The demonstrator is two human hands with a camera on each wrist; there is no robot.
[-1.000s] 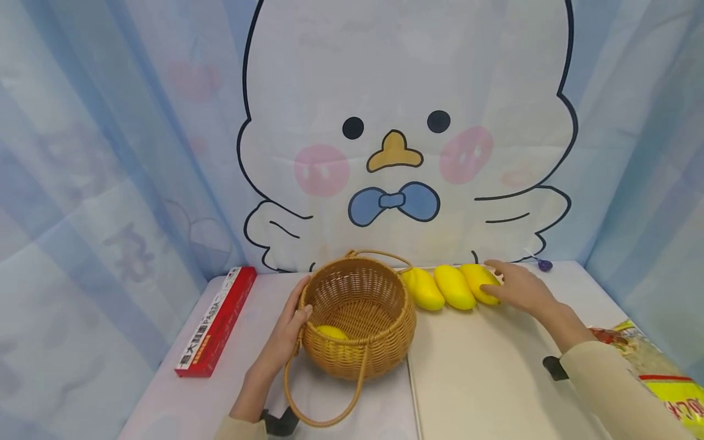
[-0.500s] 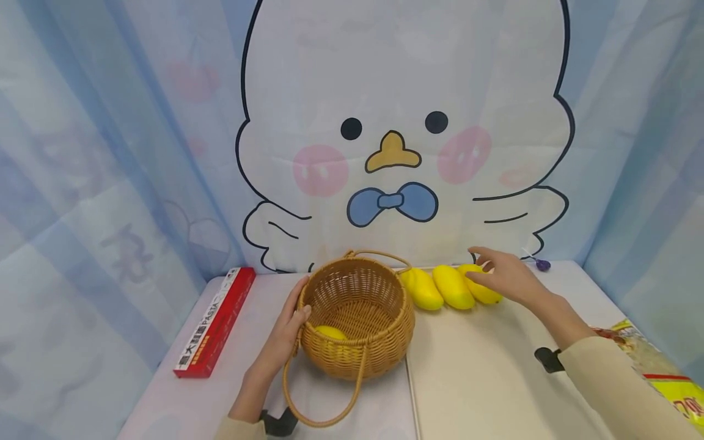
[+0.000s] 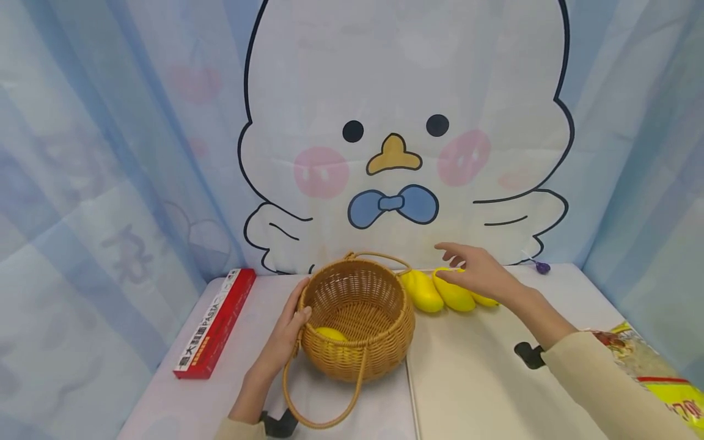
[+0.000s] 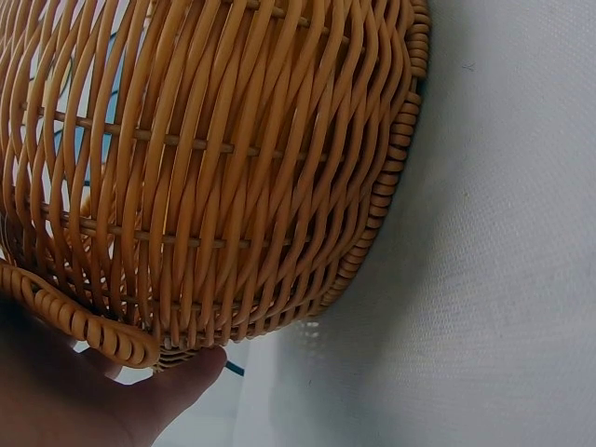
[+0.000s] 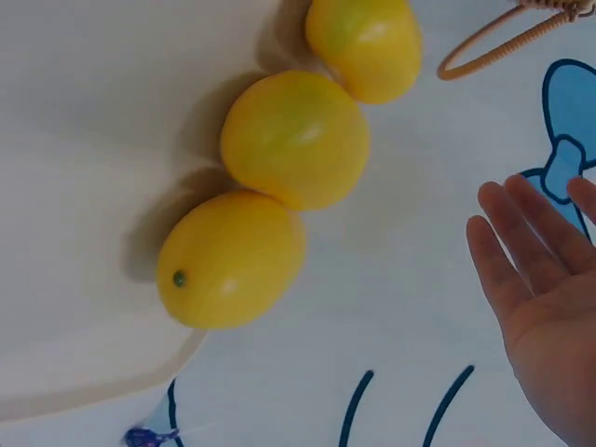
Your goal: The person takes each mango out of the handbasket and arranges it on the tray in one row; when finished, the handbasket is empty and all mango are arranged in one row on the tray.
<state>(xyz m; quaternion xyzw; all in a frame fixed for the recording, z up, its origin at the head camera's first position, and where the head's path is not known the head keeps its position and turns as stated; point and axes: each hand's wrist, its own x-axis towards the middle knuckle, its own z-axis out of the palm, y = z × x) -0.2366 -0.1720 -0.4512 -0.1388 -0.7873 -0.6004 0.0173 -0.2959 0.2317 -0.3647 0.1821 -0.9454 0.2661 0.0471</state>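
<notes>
A round wicker basket (image 3: pixel 379 357) sits at the middle of the table, one yellow mango (image 3: pixel 332 333) inside it. My left hand (image 3: pixel 282 335) grips its left side at the rim. In the left wrist view, the thumb of my left hand (image 4: pixel 84 396) lies against the woven wall (image 4: pixel 223 168). Three more mangoes lie in a row right of the basket: a left one (image 3: pixel 423 293), a middle one (image 3: pixel 450 295) and a right one (image 3: pixel 486 301), partly hidden. Above them is my right hand (image 3: pixel 484 274), fingers extended and holding nothing; the right wrist view shows its bare palm (image 5: pixel 559 307).
A red pasta box (image 3: pixel 217 327) lies at the left. Under the mangoes is a cream board (image 3: pixel 462 366). A purple lollipop (image 3: pixel 542 267) lies at the back right, a printed food bag (image 3: pixel 654 366) at the right edge. One basket handle (image 3: pixel 321 423) droops toward the front.
My right hand has left the rightmost mango, lifted slightly and moved left over the row. The mangoes have stayed in place. My left hand keeps its grip on the basket.
</notes>
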